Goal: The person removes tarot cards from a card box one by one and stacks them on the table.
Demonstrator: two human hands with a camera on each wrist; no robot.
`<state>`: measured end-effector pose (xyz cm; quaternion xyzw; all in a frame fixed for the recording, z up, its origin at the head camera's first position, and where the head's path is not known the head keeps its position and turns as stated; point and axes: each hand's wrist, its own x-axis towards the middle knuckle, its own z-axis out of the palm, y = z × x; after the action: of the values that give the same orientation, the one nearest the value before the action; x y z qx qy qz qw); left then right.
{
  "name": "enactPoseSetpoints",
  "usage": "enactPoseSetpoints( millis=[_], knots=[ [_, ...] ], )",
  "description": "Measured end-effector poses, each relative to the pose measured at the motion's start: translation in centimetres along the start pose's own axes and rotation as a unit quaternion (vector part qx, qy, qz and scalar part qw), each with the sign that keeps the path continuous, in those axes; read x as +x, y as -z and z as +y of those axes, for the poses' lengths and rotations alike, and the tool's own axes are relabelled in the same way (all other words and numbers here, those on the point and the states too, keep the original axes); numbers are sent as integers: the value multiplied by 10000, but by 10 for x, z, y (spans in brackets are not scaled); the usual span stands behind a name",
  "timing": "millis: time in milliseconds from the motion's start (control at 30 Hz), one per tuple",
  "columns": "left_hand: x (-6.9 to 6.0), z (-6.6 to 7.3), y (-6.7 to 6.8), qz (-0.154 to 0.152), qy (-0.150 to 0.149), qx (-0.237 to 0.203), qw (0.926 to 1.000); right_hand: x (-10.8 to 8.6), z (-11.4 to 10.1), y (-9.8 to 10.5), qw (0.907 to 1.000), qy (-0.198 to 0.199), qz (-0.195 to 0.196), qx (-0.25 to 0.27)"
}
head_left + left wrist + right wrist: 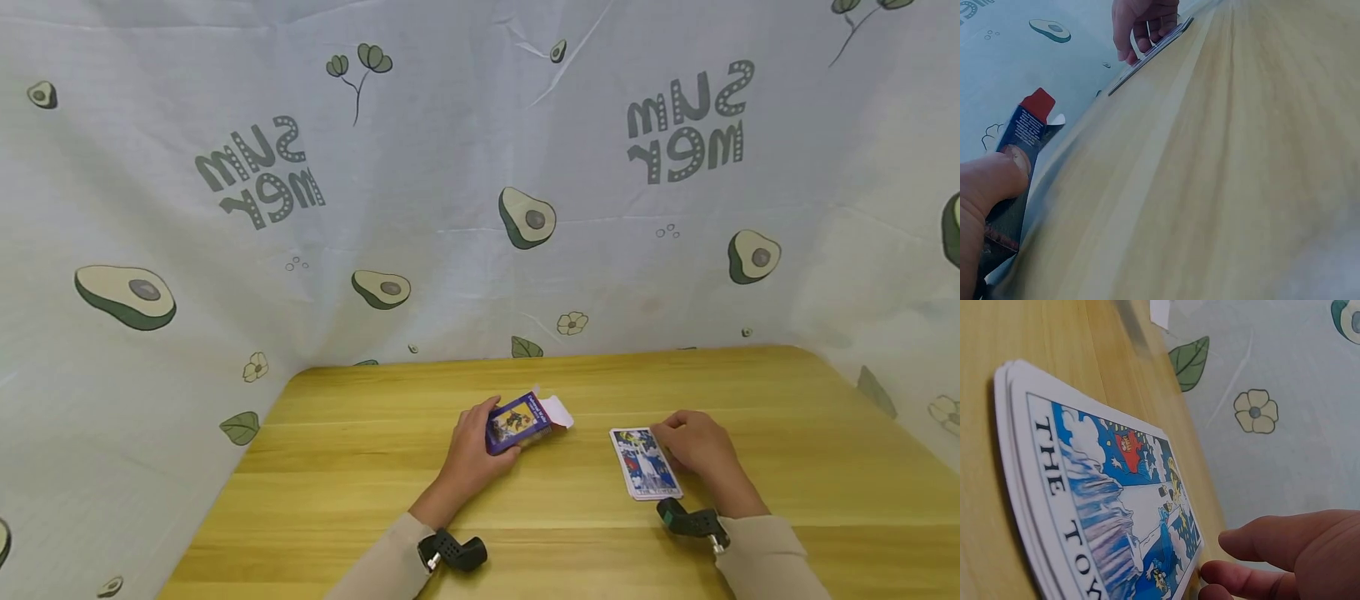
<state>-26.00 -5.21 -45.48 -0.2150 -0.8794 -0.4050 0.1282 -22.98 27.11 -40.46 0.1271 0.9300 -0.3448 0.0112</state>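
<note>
My left hand point(471, 450) grips a purple tarot card box point(516, 423) between thumb and fingers, and the box's white end flap point(557, 412) stands out to the right. In the left wrist view the thumb presses the side of the box point(1027, 128), with a red tab showing at its end. A stack of tarot cards point(647, 467) lies face up on the table, "The Tower" on top. Beside the stack's far right edge is my right hand point(699, 450). In the right wrist view its loosely bent fingers point(1241, 578) are close to the cards point(1116, 494); contact is unclear.
The wooden table point(360, 450) carries the box and the card stack, which lie some way apart. Behind and at the sides hangs a pale curtain point(450, 167) printed with avocados and leaves. A small dark camera point(453, 552) sits on each wrist.
</note>
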Motion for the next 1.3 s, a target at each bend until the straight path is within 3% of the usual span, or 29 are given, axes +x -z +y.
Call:
enactPoseSetpoints(
  millis=[500, 1300],
  knots=[
    [1, 6, 1, -284, 125, 267, 9992, 1, -2, 3, 9999, 78, 61, -124],
    [-6, 6, 2, -319, 204, 342, 9987, -2, -1, 0, 9999, 34, 14, -141]
  ],
)
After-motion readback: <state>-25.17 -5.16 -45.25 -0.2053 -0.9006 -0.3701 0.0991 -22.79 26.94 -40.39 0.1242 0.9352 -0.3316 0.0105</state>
